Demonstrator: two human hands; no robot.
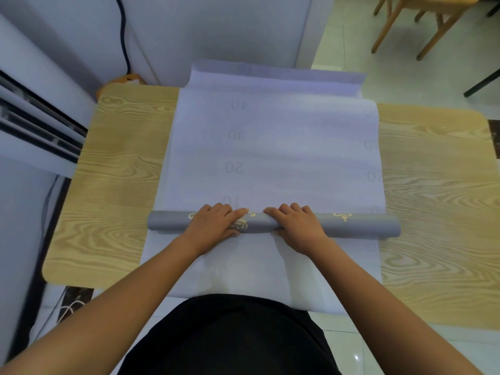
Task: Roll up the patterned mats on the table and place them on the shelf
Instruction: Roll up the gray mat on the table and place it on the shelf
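Mat roll [359,226] | gripped mid-length by left hand [213,223], right hand [299,226] | on table [121,171]

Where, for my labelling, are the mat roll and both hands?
mat roll [359,226], head view, grey stretch right of the hands.
left hand [213,222], head view, back of the hand.
right hand [297,225], head view, back of the hand.

- The middle of the rolled mat [351,226] and most of its gold pattern are hidden under the left hand [213,223] and right hand [297,226].
- At 6 o'clock, the black top [230,334] hides the near edge of the table [121,171].
- At 1 o'clock, the chair [422,20] is cut off by the top edge.
- At 9 o'clock, the white unit [35,125] is blurred and cut off by the left edge.
- At 11 o'clock, the orange thing [130,78] is half hidden behind the table and cannot be identified.
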